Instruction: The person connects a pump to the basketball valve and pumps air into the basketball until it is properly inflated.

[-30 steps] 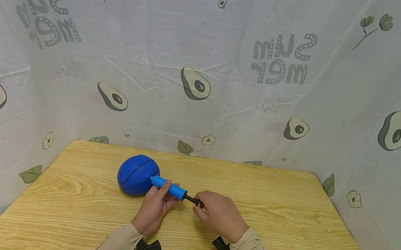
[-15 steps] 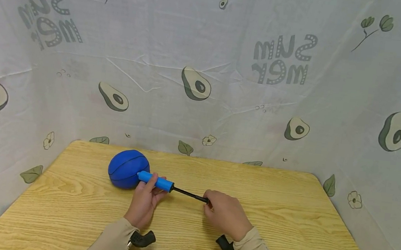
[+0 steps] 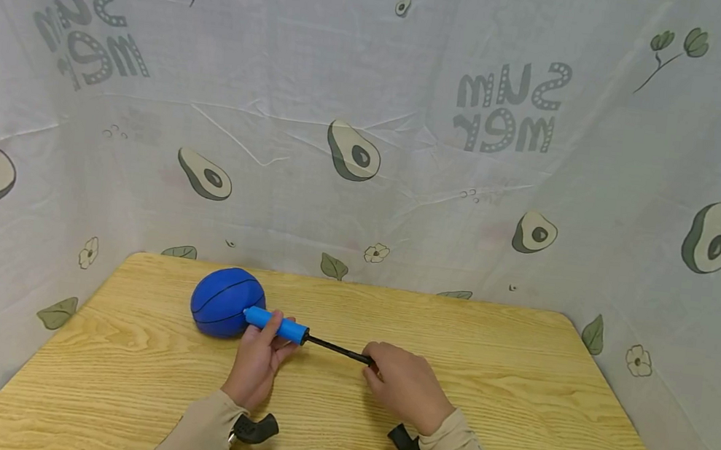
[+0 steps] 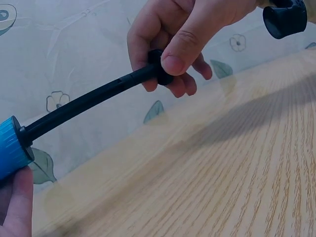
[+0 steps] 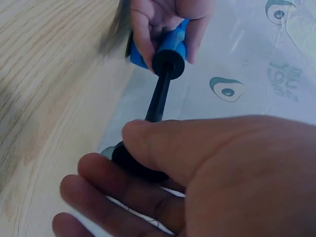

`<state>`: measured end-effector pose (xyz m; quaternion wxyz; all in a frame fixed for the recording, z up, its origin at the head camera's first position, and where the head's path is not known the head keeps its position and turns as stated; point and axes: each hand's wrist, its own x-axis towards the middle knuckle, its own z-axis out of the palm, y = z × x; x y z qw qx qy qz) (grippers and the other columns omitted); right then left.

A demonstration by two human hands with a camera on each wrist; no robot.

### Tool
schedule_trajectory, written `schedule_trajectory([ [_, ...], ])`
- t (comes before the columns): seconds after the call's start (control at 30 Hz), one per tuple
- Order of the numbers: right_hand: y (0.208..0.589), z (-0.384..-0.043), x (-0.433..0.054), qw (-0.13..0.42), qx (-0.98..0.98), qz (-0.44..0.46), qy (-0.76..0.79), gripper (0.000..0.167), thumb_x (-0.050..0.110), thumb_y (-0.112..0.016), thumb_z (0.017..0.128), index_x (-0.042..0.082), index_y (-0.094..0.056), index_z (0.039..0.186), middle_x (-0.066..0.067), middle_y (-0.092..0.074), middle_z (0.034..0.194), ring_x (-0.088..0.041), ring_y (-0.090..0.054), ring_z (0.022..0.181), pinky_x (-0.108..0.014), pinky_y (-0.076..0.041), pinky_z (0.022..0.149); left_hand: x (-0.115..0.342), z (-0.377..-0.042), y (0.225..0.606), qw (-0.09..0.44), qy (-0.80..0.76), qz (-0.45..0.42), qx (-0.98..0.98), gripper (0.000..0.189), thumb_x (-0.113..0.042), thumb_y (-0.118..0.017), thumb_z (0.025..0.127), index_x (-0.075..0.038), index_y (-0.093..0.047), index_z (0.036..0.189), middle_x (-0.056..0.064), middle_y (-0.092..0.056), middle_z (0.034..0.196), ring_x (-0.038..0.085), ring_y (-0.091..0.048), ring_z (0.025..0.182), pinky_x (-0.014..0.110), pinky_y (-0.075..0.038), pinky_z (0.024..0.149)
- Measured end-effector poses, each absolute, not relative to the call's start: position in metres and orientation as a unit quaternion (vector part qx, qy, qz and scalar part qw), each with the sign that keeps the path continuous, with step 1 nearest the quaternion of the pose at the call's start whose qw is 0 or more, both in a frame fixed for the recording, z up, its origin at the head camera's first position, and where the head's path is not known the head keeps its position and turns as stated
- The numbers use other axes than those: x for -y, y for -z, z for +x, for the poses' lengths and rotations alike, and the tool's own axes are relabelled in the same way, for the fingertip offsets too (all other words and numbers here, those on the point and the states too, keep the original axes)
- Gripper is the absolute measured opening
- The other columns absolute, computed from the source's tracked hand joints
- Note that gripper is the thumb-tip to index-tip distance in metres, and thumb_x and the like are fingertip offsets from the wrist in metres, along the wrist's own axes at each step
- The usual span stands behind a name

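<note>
My left hand [image 3: 258, 361] grips the blue barrel of a hand pump [image 3: 291, 331], thumb on top and fingers beneath. The pump's front tip meets the side of a blue ball [image 3: 227, 303] with black seam lines; whether a needle sits inside cannot be seen. My right hand [image 3: 406, 385] pinches the black handle [image 5: 133, 160] at the pump's other end between thumb and fingers. Between the two hands a long stretch of the black rod [image 4: 84, 108] shows, drawn out of the barrel.
The wood-grain table [image 3: 515, 388] lies under both hands. A pale cloth [image 3: 402, 207] printed with avocados and leaves hangs behind and at both sides. Black devices [image 3: 256, 429] are strapped at the wrists.
My right hand has drawn the handle outward to the right, so more rod shows. The left hand, barrel and ball have shifted left and slightly away; the last half second shows little motion.
</note>
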<state>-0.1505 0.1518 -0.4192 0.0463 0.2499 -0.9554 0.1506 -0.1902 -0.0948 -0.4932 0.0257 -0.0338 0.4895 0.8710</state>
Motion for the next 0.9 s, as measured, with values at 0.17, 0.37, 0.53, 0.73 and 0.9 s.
schedule_trajectory([
  [0.17,0.420,-0.151,-0.152,0.064,0.948,0.277,-0.143,0.007,0.018,-0.072,0.100,0.012,-0.070,0.103,0.008,-0.060,0.082,-0.001,-0.049,0.063,-0.022,-0.042,0.054,0.090,-0.189,0.492,0.032,-0.872,-0.044,-0.486,0.057,-0.034,-0.049,0.111,0.000,-0.023,0.149,0.022,-0.043,0.143,0.010,-0.065,0.108,0.029,-0.056,0.097],
  [0.37,0.420,-0.152,-0.149,0.068,0.943,0.297,-0.134,0.009,0.024,-0.070,0.102,0.015,-0.068,0.103,0.008,-0.063,0.087,-0.002,-0.049,0.067,-0.021,-0.044,0.056,0.081,-0.183,0.489,0.056,-0.867,-0.023,-0.494,0.056,-0.036,-0.050,0.111,0.002,-0.027,0.145,0.017,-0.050,0.135,0.011,-0.065,0.109,0.029,-0.056,0.098],
  [0.53,0.421,-0.151,-0.145,0.078,0.936,0.315,-0.132,0.013,0.026,-0.069,0.102,0.014,-0.069,0.106,0.007,-0.066,0.091,-0.002,-0.053,0.072,-0.021,-0.049,0.059,0.071,-0.177,0.486,0.068,-0.864,-0.008,-0.498,0.056,-0.036,-0.051,0.111,0.004,-0.029,0.144,0.012,-0.054,0.127,0.011,-0.066,0.107,0.029,-0.057,0.097],
  [0.73,0.421,-0.150,-0.141,0.067,0.937,0.317,-0.132,0.015,0.027,-0.070,0.101,0.013,-0.068,0.106,0.007,-0.063,0.088,-0.002,-0.049,0.068,-0.021,-0.045,0.056,0.059,-0.168,0.484,0.100,-0.860,0.010,-0.500,0.067,-0.037,-0.052,0.110,0.005,-0.020,0.151,0.019,-0.049,0.138,0.009,-0.064,0.112,0.029,-0.055,0.100],
  [0.9,0.421,-0.149,-0.141,0.065,0.937,0.315,-0.135,0.016,0.027,-0.070,0.101,0.013,-0.068,0.107,0.008,-0.061,0.085,-0.001,-0.046,0.066,-0.020,-0.042,0.055,0.057,-0.165,0.485,0.103,-0.860,0.014,-0.499,0.067,-0.037,-0.053,0.110,0.005,-0.019,0.150,0.017,-0.050,0.135,0.008,-0.065,0.110,0.027,-0.055,0.099],
])
